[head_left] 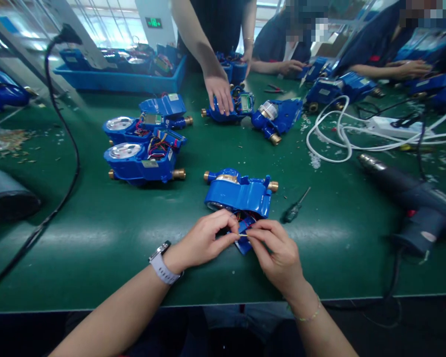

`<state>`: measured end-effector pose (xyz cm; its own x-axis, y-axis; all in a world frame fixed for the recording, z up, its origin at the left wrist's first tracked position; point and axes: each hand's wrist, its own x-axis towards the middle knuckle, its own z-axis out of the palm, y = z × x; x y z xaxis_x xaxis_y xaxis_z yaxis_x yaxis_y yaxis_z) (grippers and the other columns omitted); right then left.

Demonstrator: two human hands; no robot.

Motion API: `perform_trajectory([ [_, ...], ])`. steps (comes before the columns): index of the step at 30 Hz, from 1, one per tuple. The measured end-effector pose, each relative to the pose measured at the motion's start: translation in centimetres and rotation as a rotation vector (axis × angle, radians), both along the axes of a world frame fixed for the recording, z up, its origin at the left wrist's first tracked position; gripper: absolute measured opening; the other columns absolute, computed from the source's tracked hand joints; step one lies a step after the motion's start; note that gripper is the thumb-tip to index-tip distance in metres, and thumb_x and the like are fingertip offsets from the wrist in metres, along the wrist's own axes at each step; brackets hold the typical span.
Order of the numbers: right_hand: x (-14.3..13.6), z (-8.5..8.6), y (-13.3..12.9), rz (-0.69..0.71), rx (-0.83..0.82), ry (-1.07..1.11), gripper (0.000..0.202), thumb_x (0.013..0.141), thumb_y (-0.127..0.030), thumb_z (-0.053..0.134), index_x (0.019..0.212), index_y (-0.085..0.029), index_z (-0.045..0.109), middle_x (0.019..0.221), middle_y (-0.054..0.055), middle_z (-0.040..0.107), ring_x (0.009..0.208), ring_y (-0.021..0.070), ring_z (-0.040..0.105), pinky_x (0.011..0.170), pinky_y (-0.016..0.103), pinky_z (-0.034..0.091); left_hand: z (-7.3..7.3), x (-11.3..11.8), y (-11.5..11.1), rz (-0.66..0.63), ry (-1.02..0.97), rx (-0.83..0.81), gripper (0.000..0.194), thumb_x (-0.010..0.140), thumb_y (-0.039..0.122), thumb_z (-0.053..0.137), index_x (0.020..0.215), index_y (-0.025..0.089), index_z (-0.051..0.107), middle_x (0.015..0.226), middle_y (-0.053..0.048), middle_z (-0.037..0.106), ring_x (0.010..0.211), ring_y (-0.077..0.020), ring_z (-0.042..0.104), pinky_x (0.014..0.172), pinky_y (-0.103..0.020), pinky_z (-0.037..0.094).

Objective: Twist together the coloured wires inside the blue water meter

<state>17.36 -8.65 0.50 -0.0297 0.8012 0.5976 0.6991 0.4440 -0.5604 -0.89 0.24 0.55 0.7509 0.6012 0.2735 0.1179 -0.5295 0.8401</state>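
My left hand point(211, 238) and my right hand point(277, 250) meet near the table's front edge, each pinching one end of a thin pale piece point(243, 235). Just beyond them a blue meter point(240, 195) with brass ends lies on its side. Coloured wires show at its near side, and a small blue part point(244, 246) lies below my fingertips. A screwdriver point(295, 207) with a dark handle rests to the right of the meter.
Several blue meters point(141, 166) stand at left. A person's hand point(218, 91) touches another meter across the green table point(134, 267). A blue crate point(119, 79) is behind. At right are a heat gun point(412, 198), white cable point(329, 158) and power strip point(397, 127); black cable point(72, 144) crosses the left.
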Motion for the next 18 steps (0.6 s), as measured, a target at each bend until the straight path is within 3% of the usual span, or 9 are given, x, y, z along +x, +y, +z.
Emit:
perform_trajectory([
  [2,2.2,0.0,-0.7,-0.103,-0.013,0.028,0.010,0.091,-0.013,0.058,0.097,-0.018,0.065,0.097,0.007,0.063,0.089,0.0162,0.062,0.081,0.030,0.053,-0.2,-0.1,-0.1,0.017,0.007,0.039,0.007,0.092,0.022,0.057,0.087,0.017,0.059,0.091,-0.003,0.064,0.087,-0.0134,0.061,0.079,-0.026,0.048],
  [4,6.4,-0.5,-1.8,-0.341,-0.015,0.106,0.014,0.090,-0.021,0.062,0.103,-0.018,0.065,0.103,0.007,0.064,0.096,0.0192,0.062,0.088,0.036,0.051,-0.3,-0.2,-0.1,0.024,0.007,0.102,0.006,0.092,0.020,0.056,0.094,0.018,0.062,0.093,-0.003,0.065,0.087,-0.0131,0.062,0.078,-0.025,0.049],
  [7,15.4,-1.5,-4.1,-0.845,0.123,0.411,0.038,0.080,-0.034,0.074,0.112,-0.016,0.065,0.110,0.011,0.064,0.102,0.0221,0.062,0.094,0.037,0.049,-0.5,-0.1,-0.3,0.040,-0.009,0.197,0.015,0.093,0.019,0.055,0.102,0.021,0.067,0.097,-0.004,0.065,0.088,-0.0126,0.064,0.076,-0.023,0.051],
  [9,21.9,-1.6,-5.6,-1.007,0.205,0.450,0.039,0.073,-0.034,0.078,0.103,-0.013,0.065,0.104,0.014,0.065,0.095,0.0211,0.064,0.083,0.031,0.052,-0.5,0.0,-0.4,0.062,-0.029,0.214,0.015,0.092,0.020,0.056,0.097,0.021,0.070,0.095,-0.004,0.065,0.083,-0.0122,0.065,0.073,-0.022,0.052],
  [11,27.3,-1.3,-6.7,-1.034,0.159,0.452,0.029,0.064,-0.029,0.084,0.074,-0.015,0.061,0.078,0.011,0.065,0.069,0.0181,0.065,0.059,0.025,0.050,-0.5,0.4,-0.5,0.080,-0.041,0.189,0.013,0.091,0.020,0.059,0.091,0.021,0.072,0.090,-0.003,0.065,0.079,-0.0123,0.065,0.070,-0.022,0.052],
  [13,31.1,-0.7,-7.2,-0.955,0.053,0.446,0.036,0.064,-0.032,0.084,0.057,-0.018,0.052,0.057,0.007,0.058,0.046,0.0155,0.057,0.042,0.024,0.043,-0.4,0.8,-0.7,0.097,-0.054,0.137,0.010,0.088,0.021,0.062,0.087,0.020,0.071,0.085,-0.002,0.066,0.076,-0.0125,0.064,0.067,-0.022,0.052],
  [18,35.1,0.7,-5.5,-0.637,-0.178,0.327,0.042,0.082,-0.040,0.071,0.051,-0.013,0.061,0.049,0.012,0.058,0.037,0.0213,0.057,0.035,0.026,0.043,-0.6,2.0,-1.2,0.153,-0.092,0.013,0.008,0.084,0.021,0.067,0.077,0.017,0.068,0.078,-0.002,0.066,0.072,-0.0132,0.062,0.064,-0.023,0.050],
])
